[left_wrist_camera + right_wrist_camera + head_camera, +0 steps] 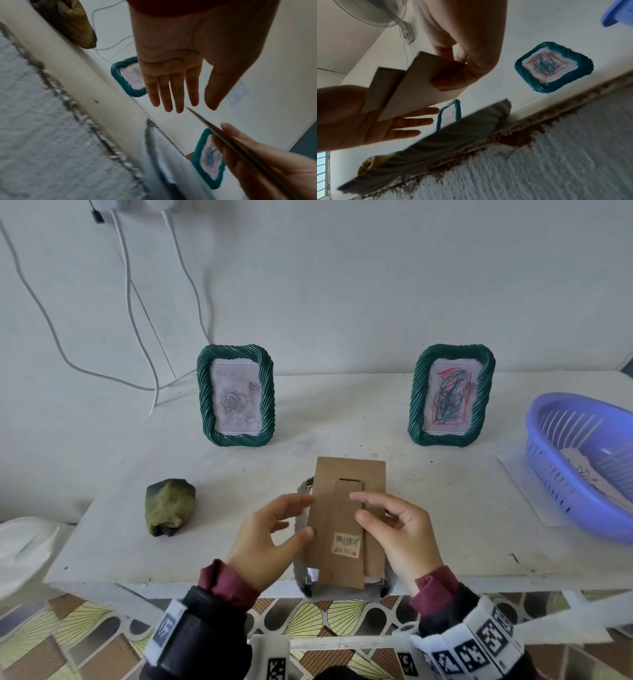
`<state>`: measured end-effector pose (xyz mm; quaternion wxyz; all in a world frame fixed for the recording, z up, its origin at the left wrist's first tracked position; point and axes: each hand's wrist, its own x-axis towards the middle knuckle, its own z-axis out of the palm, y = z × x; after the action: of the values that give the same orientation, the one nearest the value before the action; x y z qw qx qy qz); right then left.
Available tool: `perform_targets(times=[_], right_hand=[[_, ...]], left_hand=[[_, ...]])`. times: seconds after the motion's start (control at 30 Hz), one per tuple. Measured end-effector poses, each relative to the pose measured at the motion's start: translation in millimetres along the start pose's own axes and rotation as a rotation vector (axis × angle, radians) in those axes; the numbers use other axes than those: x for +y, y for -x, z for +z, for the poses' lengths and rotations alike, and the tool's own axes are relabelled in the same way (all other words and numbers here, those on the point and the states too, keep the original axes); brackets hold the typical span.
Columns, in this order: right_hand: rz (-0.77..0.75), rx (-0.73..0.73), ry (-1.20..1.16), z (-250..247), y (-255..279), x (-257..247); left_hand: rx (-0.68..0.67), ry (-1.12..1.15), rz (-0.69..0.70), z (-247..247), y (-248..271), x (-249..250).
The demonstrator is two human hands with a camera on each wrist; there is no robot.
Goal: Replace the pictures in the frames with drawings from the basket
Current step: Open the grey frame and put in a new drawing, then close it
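1. Head view: a white counter (445, 508) against a wall, with two green rope-edged frames standing upright near its back edge

2. The right green frame (451, 395) holds a scribbled red and blue drawing, so it looks finished. The left green frame (235, 396) shows a pale printed rose picture and seems not yet changed

3. At the counter's front edge, in the middle, a third frame (305, 573) lies face down; only its grey rim shows. Its brown cardboard backing (346, 522) is lifted off it and tilted

4. The right hand (404, 529) pinches the backing at its right edge, thumb under and fingers on top. The left hand (270, 532) is spread, fingers straight, at the backing's left edge; its fingertips seem to touch it

5. The purple basket (548, 474) sits at the counter's right edge, a drawing (589, 477) inside

6. A crumpled green bundle (169, 506) lies near the front-left corner

7. Judged progress: one frame done, one opened, one untouched. Left to do: swap the opened frame's picture, close it, then the rose frame
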<state>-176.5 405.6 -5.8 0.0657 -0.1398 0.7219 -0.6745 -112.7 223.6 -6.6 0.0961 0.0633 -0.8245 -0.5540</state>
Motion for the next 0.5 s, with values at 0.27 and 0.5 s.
perform_targets(times=[0.27,0.5], right_hand=[[0.201,-0.045,0.068,-8.0,-10.4,12.9],[0.236,-0.121,0.127,-3.5,-17.2,14.1]], left_hand=[[-0.309,-0.347,-0.076,-15.2,9.4,-29.1],[-0.384,-0.429,-0.042,-13.6,11.3,-38.3]])
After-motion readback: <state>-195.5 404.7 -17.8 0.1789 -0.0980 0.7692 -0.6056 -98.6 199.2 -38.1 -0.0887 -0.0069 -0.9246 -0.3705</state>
